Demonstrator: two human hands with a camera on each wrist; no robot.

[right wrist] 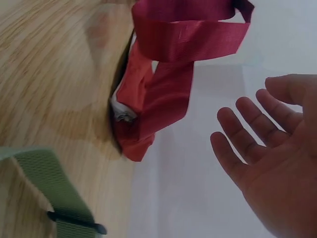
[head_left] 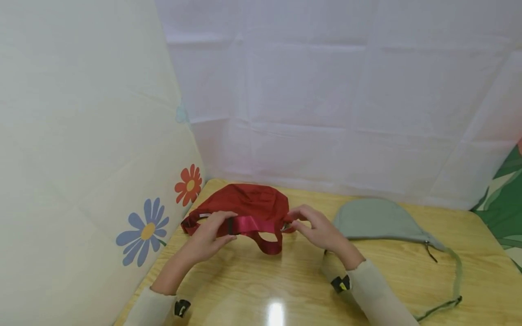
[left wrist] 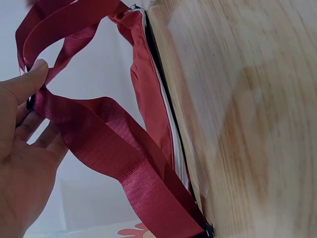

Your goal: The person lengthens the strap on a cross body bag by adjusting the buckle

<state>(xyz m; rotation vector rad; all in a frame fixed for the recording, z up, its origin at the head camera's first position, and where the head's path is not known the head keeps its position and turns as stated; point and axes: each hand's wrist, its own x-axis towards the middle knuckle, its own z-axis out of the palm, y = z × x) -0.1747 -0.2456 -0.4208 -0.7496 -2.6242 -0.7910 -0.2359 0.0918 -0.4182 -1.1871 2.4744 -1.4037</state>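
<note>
A red fabric bag [head_left: 253, 199] lies on the left part of the table, its zipper edge visible in the left wrist view. My left hand [head_left: 205, 239] pinches the bag's dark red strap [left wrist: 106, 139] between thumb and fingers, at a dark piece that looks like a strap adjuster. The strap is lifted in loops in front of the bag. Near the bag's right end is my right hand [head_left: 320, 228]. In the right wrist view its fingers [right wrist: 242, 131] are spread and slightly bent, apart from the strap, with nothing in them.
To the right lies a grey-green bag [head_left: 375, 219] with a green strap [head_left: 458, 271] trailing toward the table's front. The wooden table [head_left: 240, 294] meets a white cloth wall [head_left: 310, 113] behind and a flower-printed cloth [head_left: 81, 136] at left.
</note>
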